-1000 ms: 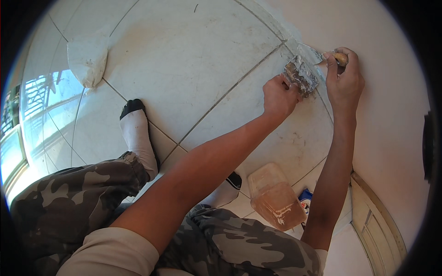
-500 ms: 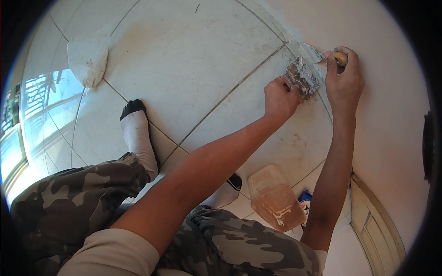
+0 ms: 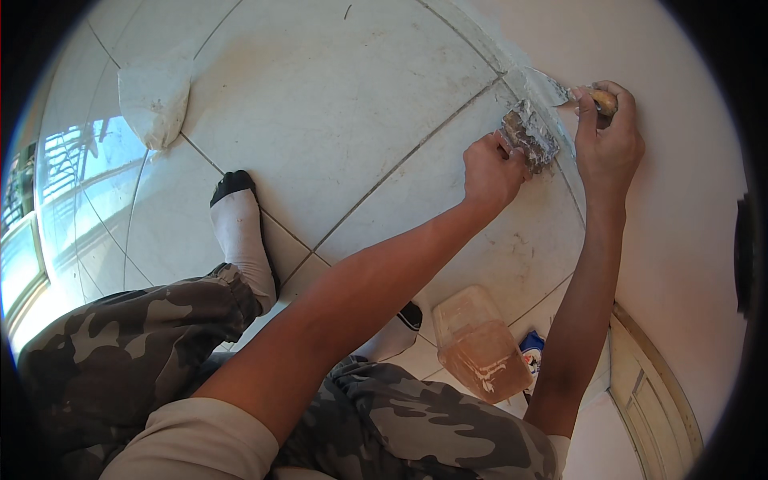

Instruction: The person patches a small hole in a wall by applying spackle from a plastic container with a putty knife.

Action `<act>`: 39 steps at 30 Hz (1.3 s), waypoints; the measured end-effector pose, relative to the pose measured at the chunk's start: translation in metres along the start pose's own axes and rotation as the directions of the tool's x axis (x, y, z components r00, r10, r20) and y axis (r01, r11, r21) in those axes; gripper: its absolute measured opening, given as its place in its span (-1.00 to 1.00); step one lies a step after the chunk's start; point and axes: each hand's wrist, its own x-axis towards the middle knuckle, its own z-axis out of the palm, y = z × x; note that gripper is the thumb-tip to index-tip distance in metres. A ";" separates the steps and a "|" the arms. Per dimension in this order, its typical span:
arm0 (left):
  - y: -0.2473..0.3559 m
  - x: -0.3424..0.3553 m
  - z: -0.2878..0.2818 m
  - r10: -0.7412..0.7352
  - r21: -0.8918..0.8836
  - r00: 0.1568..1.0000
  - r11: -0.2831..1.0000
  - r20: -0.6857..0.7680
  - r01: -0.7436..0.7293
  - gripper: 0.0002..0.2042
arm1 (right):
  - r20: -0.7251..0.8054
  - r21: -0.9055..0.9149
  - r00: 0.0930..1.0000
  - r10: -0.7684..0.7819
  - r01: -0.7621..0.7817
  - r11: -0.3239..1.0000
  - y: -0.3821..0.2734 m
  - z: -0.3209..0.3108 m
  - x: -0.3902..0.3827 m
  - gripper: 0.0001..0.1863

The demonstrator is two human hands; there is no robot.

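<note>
My right hand (image 3: 612, 148) grips the wooden handle of a putty knife (image 3: 549, 88), its pale, smeared blade lying at the foot of the pink wall (image 3: 680, 160). Close by on the left, my left hand (image 3: 494, 168) is closed on a flat, brownish plate (image 3: 528, 138) coated with white-grey putty. The plate is held low over the tiles, near the corner where floor meets wall. My fingers partly cover its near edge. A strip of pale putty (image 3: 520, 68) runs along the base of the wall.
A clear plastic tub with brownish contents (image 3: 484, 360) is on the floor near my right forearm, beside a blue packet (image 3: 531, 349). A whitish bag (image 3: 156, 108) lies on the tiles at far left. My socked foot (image 3: 238, 224) stands left; a wooden door (image 3: 652, 384) is lower right.
My right hand and the putty knife have moved slightly to the right, away from the plate. My left hand with the plate has shifted a little right too.
</note>
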 end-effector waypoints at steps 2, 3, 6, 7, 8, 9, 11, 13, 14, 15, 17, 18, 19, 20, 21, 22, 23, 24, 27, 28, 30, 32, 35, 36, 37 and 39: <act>0.000 0.000 -0.002 -0.002 0.001 1.000 1.000 -0.007 0.002 -0.87 | -0.003 0.017 1.000 0.025 -0.025 1.000 -0.001 -0.005 0.000 -0.73; 0.000 0.000 -0.001 0.001 0.002 1.000 1.000 -0.005 -0.001 -0.87 | -0.005 0.025 0.999 0.051 -0.051 0.998 -0.001 -0.008 -0.001 -0.73; 0.002 -0.002 -0.001 -0.002 0.011 1.000 1.000 0.003 0.002 -0.86 | 0.015 0.059 0.997 0.076 -0.077 0.995 0.000 -0.005 0.000 -0.74; 0.004 -0.003 -0.001 -0.007 0.017 1.000 1.000 0.009 0.007 -0.86 | 0.014 0.054 0.997 0.077 -0.077 0.996 0.002 -0.003 -0.001 -0.74; 0.006 -0.004 0.001 -0.008 0.015 1.000 1.000 0.014 0.008 -0.86 | 0.021 0.017 0.998 0.062 -0.063 0.998 0.005 0.000 -0.003 -0.74; 0.005 -0.003 0.000 -0.004 0.007 1.000 1.000 0.010 0.004 -0.87 | 0.028 -0.013 0.998 0.048 -0.047 0.999 0.005 0.003 -0.004 -0.74; 0.002 -0.001 0.001 0.001 -0.002 1.000 1.000 0.007 -0.001 -0.87 | 0.012 -0.018 0.999 0.041 -0.041 0.999 0.006 0.002 -0.003 -0.73; 0.001 0.000 0.000 0.006 -0.016 1.000 1.000 0.001 -0.006 -0.86 | -0.002 -0.018 0.999 0.035 -0.035 0.999 0.005 0.001 -0.002 -0.73; 0.000 0.000 -0.001 0.006 -0.015 1.000 1.000 -0.001 -0.006 -0.86 | -0.014 0.017 0.999 0.047 -0.047 0.999 0.004 -0.002 -0.001 -0.73; 0.001 -0.001 -0.001 -0.004 -0.006 1.000 1.000 0.001 0.004 -0.86 | -0.026 0.049 0.998 0.060 -0.059 0.997 0.003 -0.005 -0.001 -0.73; 0.002 -0.001 -0.001 -0.014 0.003 1.000 1.000 0.002 0.014 -0.86 | -0.013 0.046 0.998 0.069 -0.068 0.997 0.002 -0.009 0.001 -0.73; 0.002 -0.001 -0.001 -0.010 0.009 1.000 1.000 0.003 0.010 -0.86 | -0.002 0.041 0.997 0.077 -0.077 0.996 0.001 -0.011 0.002 -0.73; 0.002 -0.001 -0.001 -0.006 0.014 1.000 1.000 0.004 0.006 -0.86 | -0.003 0.040 0.997 0.077 -0.076 0.996 0.001 -0.010 0.002 -0.73; 0.001 0.000 -0.001 -0.005 0.014 1.000 1.000 0.006 0.005 -0.86 | 0.020 0.023 0.998 0.065 -0.066 0.998 0.001 -0.009 0.003 -0.73; 0.001 0.000 -0.001 0.006 0.011 1.000 1.000 0.009 -0.006 -0.86 | 0.044 0.005 0.998 0.054 -0.055 0.998 0.000 -0.008 0.003 -0.73; 0.001 0.000 -0.001 0.017 0.008 1.000 1.000 0.012 -0.017 -0.86 | 0.044 0.003 0.998 0.054 -0.054 0.999 -0.002 -0.008 0.003 -0.73; 0.000 0.000 -0.001 0.016 0.006 1.000 1.000 0.014 -0.017 -0.86 | 0.061 -0.025 0.997 0.042 -0.040 0.999 -0.005 -0.008 0.002 -0.74; 0.001 0.000 -0.001 0.003 0.006 1.000 1.000 0.016 -0.003 -0.86 | 0.079 -0.049 0.996 0.030 -0.026 0.998 -0.007 -0.008 0.001 -0.74; 0.003 -0.001 -0.001 -0.022 -0.016 1.000 1.000 0.009 0.022 -0.87 | 0.074 -0.006 0.997 0.025 -0.025 1.000 -0.010 -0.010 -0.005 -0.75; 0.004 -0.001 -0.001 -0.032 -0.035 0.999 0.999 0.002 0.032 -0.87 | 0.073 -0.005 0.997 0.022 -0.022 1.000 -0.011 -0.009 -0.012 -0.75; 0.006 -0.003 -0.003 -0.025 -0.038 1.000 0.999 -0.004 0.025 -0.87 | -0.027 -0.025 0.994 -0.104 0.103 0.994 -0.013 -0.007 -0.030 -0.74; 0.008 -0.005 -0.003 -0.021 -0.048 1.000 0.999 -0.002 0.021 -0.87 | -0.025 -0.070 0.985 -0.171 0.169 0.983 -0.019 -0.004 -0.046 -0.73; 0.009 -0.008 -0.005 -0.026 -0.024 1.000 0.999 -0.012 0.025 -0.86 | 0.012 -0.121 0.970 -0.241 0.241 0.963 -0.022 0.006 -0.061 -0.69; 0.010 -0.008 -0.005 -0.031 -0.064 0.999 0.998 -0.043 0.028 -0.84 | 0.043 -0.127 0.967 -0.250 0.253 0.959 -0.022 0.009 -0.064 -0.67; 0.010 -0.008 -0.004 -0.037 -0.105 0.997 0.994 -0.073 0.030 -0.83 | 0.039 -0.131 0.968 -0.248 0.251 0.959 -0.023 0.012 -0.067 -0.67; 0.014 -0.012 -0.005 -0.022 -0.012 0.994 1.000 -0.103 0.021 -0.82 | 0.016 -0.152 0.950 -0.311 0.309 0.939 -0.024 0.016 -0.069 -0.66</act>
